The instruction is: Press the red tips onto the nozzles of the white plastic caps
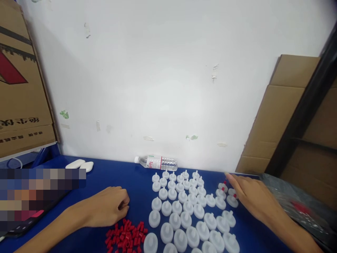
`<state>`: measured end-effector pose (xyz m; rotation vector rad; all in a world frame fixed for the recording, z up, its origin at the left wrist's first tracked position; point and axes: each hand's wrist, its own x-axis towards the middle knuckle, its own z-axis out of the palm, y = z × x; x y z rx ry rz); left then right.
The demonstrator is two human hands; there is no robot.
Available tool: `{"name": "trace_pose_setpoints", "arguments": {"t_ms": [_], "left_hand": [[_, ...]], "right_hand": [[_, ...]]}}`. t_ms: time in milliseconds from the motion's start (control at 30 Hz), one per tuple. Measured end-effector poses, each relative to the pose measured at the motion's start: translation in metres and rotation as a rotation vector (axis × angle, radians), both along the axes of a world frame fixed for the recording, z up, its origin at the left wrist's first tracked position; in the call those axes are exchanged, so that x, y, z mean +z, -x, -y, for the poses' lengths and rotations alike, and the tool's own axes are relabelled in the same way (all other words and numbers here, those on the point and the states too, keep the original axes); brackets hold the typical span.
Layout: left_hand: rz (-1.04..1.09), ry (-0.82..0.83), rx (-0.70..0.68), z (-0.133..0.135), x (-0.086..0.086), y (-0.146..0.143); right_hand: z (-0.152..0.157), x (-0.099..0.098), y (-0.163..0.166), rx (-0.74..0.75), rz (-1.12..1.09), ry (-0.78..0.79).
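Dozens of white spouted caps (pixel 172 194) stand on the blue surface (pixel 139 188); prob. light, stiff, slick, best pinched by the rim; red tips (pixel 127 236) heaped alongside; L hand (pixel 108 207) curled near heap, R hand (pixel 251 192) by red-tipped ones (pixel 232 201); can't tell if either grips.

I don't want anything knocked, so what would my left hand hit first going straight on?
Probably the white plastic pieces just right of your left hand, though its height is unclear.

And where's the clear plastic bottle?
Head view, lower centre: the clear plastic bottle lies at the back of the blue table, behind round white plastic pieces.
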<state>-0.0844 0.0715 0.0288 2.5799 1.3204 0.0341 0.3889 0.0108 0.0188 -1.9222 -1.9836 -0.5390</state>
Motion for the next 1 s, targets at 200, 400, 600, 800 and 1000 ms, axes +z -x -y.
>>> {"name": "trace_pose_setpoints", "arguments": {"t_ms": [200, 400, 600, 800, 1000], "left_hand": [[0.017, -0.018, -0.007, 0.002, 0.008, -0.004], [0.055, -0.031, -0.014, 0.001, 0.013, -0.005], [0.129, -0.008, -0.019, 0.000, 0.016, -0.005], [0.284, 0.091, 0.002, -0.003, 0.014, -0.006], [0.500, 0.245, 0.048, -0.002, 0.006, -0.015]], "right_hand": [[0.005, 0.002, 0.033, 0.190, -0.189, 0.117], [-0.012, 0.000, 0.063, 0.268, -0.211, 0.336], [-0.024, 0.020, 0.074, 0.328, -0.183, 0.277], [-0.024, 0.065, 0.096, 0.387, -0.157, 0.149], [0.000, 0.060, 0.153, 0.706, -0.012, 0.110]]}}
